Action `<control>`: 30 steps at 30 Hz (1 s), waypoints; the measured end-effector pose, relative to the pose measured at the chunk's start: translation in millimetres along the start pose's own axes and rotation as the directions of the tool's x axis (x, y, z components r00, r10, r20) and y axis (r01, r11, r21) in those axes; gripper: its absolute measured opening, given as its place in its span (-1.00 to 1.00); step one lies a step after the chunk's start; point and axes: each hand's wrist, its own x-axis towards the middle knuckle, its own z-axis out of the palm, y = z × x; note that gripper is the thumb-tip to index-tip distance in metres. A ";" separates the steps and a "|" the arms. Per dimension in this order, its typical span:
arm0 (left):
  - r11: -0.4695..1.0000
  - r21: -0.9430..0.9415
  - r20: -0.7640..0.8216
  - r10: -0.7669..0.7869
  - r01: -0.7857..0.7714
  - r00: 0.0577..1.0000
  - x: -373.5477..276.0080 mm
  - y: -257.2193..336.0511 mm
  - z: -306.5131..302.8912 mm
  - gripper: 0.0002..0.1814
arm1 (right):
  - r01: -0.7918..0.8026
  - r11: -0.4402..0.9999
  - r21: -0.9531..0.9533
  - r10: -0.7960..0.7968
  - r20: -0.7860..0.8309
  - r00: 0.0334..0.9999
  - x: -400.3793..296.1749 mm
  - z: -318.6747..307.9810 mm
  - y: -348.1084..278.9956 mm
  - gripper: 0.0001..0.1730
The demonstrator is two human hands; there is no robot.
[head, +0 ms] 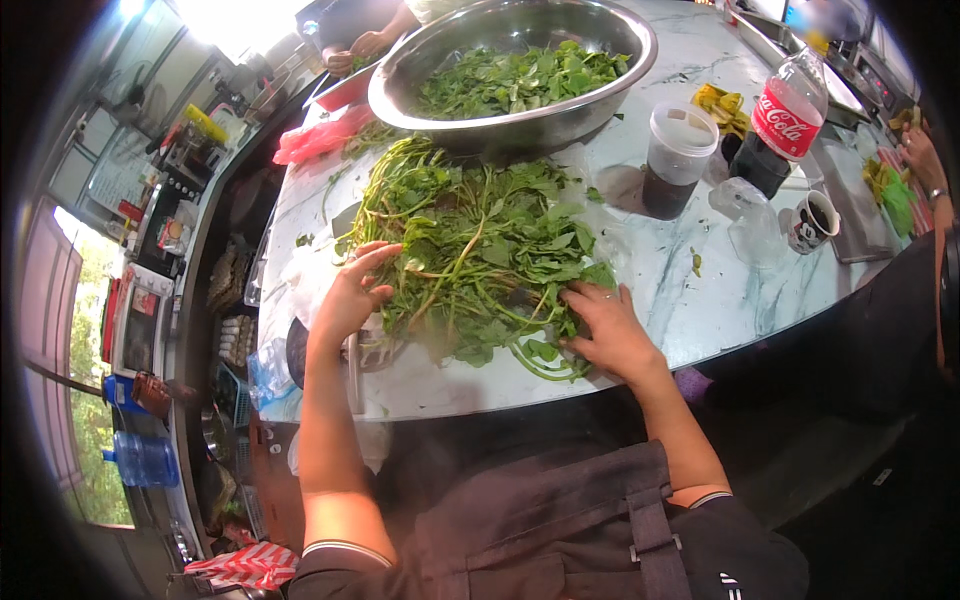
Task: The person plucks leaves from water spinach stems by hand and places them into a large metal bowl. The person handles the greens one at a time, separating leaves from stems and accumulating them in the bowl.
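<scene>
A wide heap of leafy greens with long stems lies on the marble-patterned table in front of me. At the heap's left side is my left hand, fingers apart, its fingertips at the leaves. My right hand rests against the lower right edge of the heap, fingers spread, thumb and fingertips touching leaves; a ring shows on it. Neither hand is plainly closed on a stem. Just beyond the heap stands a large steel basin holding more leafy greens.
To the right are a plastic container of dark liquid, a Coca-Cola bottle, a printed cup and crumpled clear plastic. A pink plastic bag lies at the back left. Other people's hands work at the far side and right.
</scene>
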 end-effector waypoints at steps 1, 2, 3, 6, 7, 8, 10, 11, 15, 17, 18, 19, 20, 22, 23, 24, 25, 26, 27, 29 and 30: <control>1.000 0.023 -0.049 -0.005 0.006 0.999 -5.6 4.0 0.1 -0.46 | -0.010 1.000 0.000 0.010 0.017 1.000 -1.1 -5.2 -1.7 -0.23; 0.999 0.047 -0.095 -0.008 0.012 0.995 -9.6 7.8 1.3 -0.54 | -0.023 1.000 0.001 0.023 0.034 0.999 -1.7 -9.6 -3.4 -0.23; 0.997 0.072 -0.140 -0.005 0.015 0.990 -13.1 10.7 3.3 -0.62 | -0.010 1.000 -0.003 0.010 0.024 1.000 -2.5 -14.2 -4.7 -0.25; 0.995 0.020 -0.436 -0.081 0.100 0.896 -10.4 -8.7 29.1 -0.83 | 0.032 0.999 -0.007 -0.032 -0.021 0.999 -1.9 -28.9 -10.2 -0.29; 0.993 -0.005 -0.487 -0.109 0.122 0.867 -8.1 -0.9 39.0 -0.83 | 0.046 0.999 0.001 -0.046 -0.050 0.998 -2.1 -33.9 -11.7 -0.31; 0.981 0.004 -0.401 -0.177 0.194 0.899 -6.9 9.6 46.5 -0.77 | 0.060 0.998 0.008 -0.059 -0.079 0.995 -2.6 -38.4 -12.9 -0.32; 0.985 0.168 -0.280 0.095 -0.049 0.955 -2.8 18.8 53.5 -0.72 | 0.075 0.997 0.024 -0.072 -0.100 0.992 -4.1 -48.9 -17.0 -0.37; 0.955 0.237 -0.203 0.227 -0.177 0.953 -0.8 24.2 57.0 -0.69 | 0.081 0.996 0.032 -0.077 -0.111 0.991 -4.9 -52.3 -17.9 -0.39; 0.896 0.348 -0.153 0.345 -0.276 0.926 18.0 63.0 73.7 -0.54 | 0.129 0.991 0.037 -0.120 -0.184 0.976 -7.1 -53.5 -19.9 -0.42; 0.863 0.444 -0.153 0.340 -0.243 0.928 30.7 67.9 89.9 -0.42 | 0.177 0.983 0.043 -0.165 -0.201 0.966 -3.0 -47.3 -24.0 -0.42; 0.847 0.492 -0.175 0.323 -0.202 0.930 38.2 67.7 100.4 -0.38 | 0.190 0.980 0.052 -0.177 -0.192 0.965 -2.0 -44.9 -26.4 -0.43; 0.827 0.540 -0.199 0.307 -0.158 0.931 44.0 66.3 106.2 -0.35 | 0.207 0.976 0.062 -0.192 -0.184 0.964 -2.0 -43.0 -29.2 -0.43; 0.835 0.548 -0.133 0.151 -0.054 0.980 48.4 63.0 107.2 -0.26 | 0.224 0.972 0.072 -0.209 -0.176 0.962 -2.6 -41.5 -31.1 -0.44; 0.834 0.550 -0.083 0.105 -0.042 0.991 46.1 54.0 109.3 -0.23 | 0.234 0.969 0.080 -0.216 -0.182 0.959 -5.9 -38.0 -28.5 -0.47; 0.833 0.552 -0.058 0.081 -0.035 0.995 40.7 49.4 108.7 -0.21 | 0.238 0.968 0.084 -0.220 -0.184 0.958 -6.5 -38.1 -27.3 -0.48; 0.822 0.566 -0.063 0.113 -0.057 0.992 30.1 43.6 108.0 -0.16 | 0.215 0.967 0.133 -0.191 -0.177 0.966 -7.1 -40.5 -26.1 -0.51; 0.851 0.524 -0.070 0.083 -0.034 0.994 18.8 47.0 107.6 -0.14 | 0.200 0.972 0.127 -0.172 -0.199 0.965 -7.9 -41.7 -22.3 -0.52; 0.877 0.480 -0.076 0.051 -0.008 0.996 6.1 52.5 104.5 -0.11 | 0.185 0.975 0.121 -0.156 -0.220 0.963 -7.6 -43.2 -18.1 -0.52; 0.898 0.439 -0.083 0.016 0.022 0.996 -6.0 56.2 101.6 -0.09 | 0.174 0.978 0.119 -0.142 -0.240 0.960 -7.2 -42.7 -15.2 -0.53; 0.905 0.419 -0.112 -0.026 0.070 0.993 -25.7 53.3 97.4 -0.03 | 0.191 0.965 0.178 -0.128 -0.317 0.940 -3.2 -44.5 -18.9 -0.62; 0.909 0.405 -0.133 -0.048 0.098 0.990 -33.3 51.3 94.0 0.00 | 0.205 0.959 0.195 -0.130 -0.340 0.931 -0.4 -45.9 -22.0 -0.65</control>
